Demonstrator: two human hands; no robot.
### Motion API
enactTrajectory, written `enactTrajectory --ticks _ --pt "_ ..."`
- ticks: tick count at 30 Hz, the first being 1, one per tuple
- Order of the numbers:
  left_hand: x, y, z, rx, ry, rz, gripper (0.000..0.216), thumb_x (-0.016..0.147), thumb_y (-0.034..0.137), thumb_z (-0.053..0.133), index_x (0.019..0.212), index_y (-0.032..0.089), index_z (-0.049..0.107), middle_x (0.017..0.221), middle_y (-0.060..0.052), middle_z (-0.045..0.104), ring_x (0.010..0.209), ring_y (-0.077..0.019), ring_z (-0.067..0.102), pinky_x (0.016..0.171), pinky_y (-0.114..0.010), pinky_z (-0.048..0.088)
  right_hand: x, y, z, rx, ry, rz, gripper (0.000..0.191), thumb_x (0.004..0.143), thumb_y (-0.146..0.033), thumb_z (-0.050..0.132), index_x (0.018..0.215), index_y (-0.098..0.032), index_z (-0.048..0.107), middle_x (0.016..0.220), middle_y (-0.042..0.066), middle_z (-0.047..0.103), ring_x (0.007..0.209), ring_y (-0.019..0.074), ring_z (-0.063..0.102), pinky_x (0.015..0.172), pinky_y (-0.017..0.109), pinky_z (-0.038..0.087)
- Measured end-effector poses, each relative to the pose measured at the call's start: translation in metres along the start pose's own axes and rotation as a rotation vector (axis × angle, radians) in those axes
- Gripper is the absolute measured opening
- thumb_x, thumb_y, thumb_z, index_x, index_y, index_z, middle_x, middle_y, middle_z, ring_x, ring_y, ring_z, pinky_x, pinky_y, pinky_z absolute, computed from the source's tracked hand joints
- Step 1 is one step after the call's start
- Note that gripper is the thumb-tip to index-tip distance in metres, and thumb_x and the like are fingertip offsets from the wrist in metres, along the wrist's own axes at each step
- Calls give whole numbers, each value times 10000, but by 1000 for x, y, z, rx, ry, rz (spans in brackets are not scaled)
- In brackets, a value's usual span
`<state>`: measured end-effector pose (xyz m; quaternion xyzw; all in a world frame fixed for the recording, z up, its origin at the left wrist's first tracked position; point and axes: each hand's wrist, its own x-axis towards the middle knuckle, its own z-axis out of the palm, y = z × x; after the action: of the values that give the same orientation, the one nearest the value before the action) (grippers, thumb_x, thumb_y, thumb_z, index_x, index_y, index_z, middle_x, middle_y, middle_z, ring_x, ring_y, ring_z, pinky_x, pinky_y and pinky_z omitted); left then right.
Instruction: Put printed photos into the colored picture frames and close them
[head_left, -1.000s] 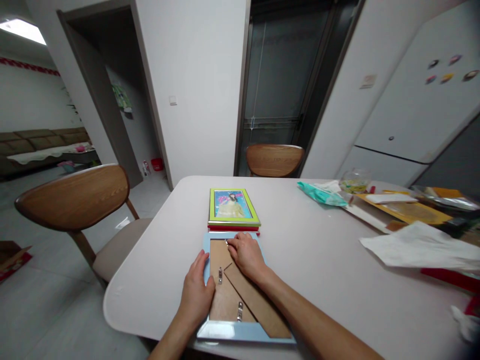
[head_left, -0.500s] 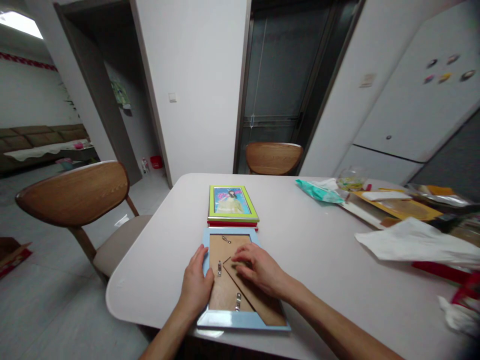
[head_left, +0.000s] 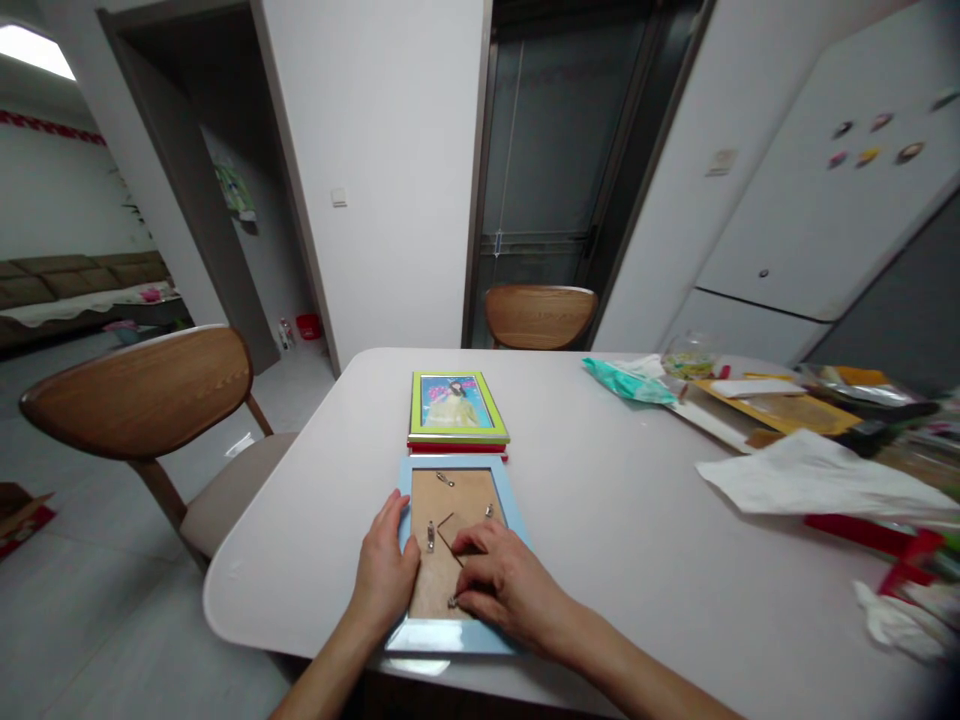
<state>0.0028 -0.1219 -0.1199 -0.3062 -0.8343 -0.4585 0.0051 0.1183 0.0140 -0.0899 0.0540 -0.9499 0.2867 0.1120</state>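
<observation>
- The fingers (head_left: 466, 545) of the right hand (head_left: 510, 592) curl down onto the brown backing board (head_left: 450, 495), their tips at a small metal clip (head_left: 452, 602) near its lower edge. I cannot tell whether they pinch the clip or only press on it.
- The left hand (head_left: 386, 578) lies flat and released along the left rail of the blue frame (head_left: 450, 462), thumb toward the board, holding it down.
- The blue frame rests face down at the near edge of the surface (head_left: 615, 520), its bottom rail just at the rim.
- Judged from its looks, the frame is light and stiff. A glass or plastic pane probably sits under the board, so it counts as fragile.
- The smooth rails may slide on the surface. The outer rails, taken on two opposite sides, look the safest hold, not the thin board or its folding stand.
- The clips look small and springy, likely awkward for bare fingertips.
- Just beyond lies a green frame (head_left: 456, 405) face up, stacked on a red frame (head_left: 457, 451), touching the blue one's far rail.
- The picture in the green frame has lettering at its top, too small to read. No brand or label is legible anywhere.
</observation>
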Motion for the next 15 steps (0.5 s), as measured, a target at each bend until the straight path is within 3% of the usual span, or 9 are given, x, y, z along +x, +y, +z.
enactTrajectory --ticks 5,9,15 --pt "-1 1 1 -32 -7 -7 462 672 90 434 1132 63 463 1229 -157 452 1143 -215 403 996 -374 273 -1 -1 -5 -47 149 175 208 679 -245 572 879 -193 592 998 60 510 927 186 442 812 308 351" --pt "0 1 1 -89 -4 -19 469 655 87 455 1124 87 477 1227 -138 461 1146 -212 401 998 -365 268 -1 -2 -4 -193 114 291 329 637 -275 579 957 -201 561 939 64 520 883 207 455 772 318 357" --pt "-2 9 -2 -212 -10 -73 452 673 160 508 1120 106 474 1191 -132 494 1117 -224 431 972 -377 293 -1 -2 -13 -140 129 327 351 604 -178 533 954 -178 555 881 56 542 857 189 475 765 289 372"
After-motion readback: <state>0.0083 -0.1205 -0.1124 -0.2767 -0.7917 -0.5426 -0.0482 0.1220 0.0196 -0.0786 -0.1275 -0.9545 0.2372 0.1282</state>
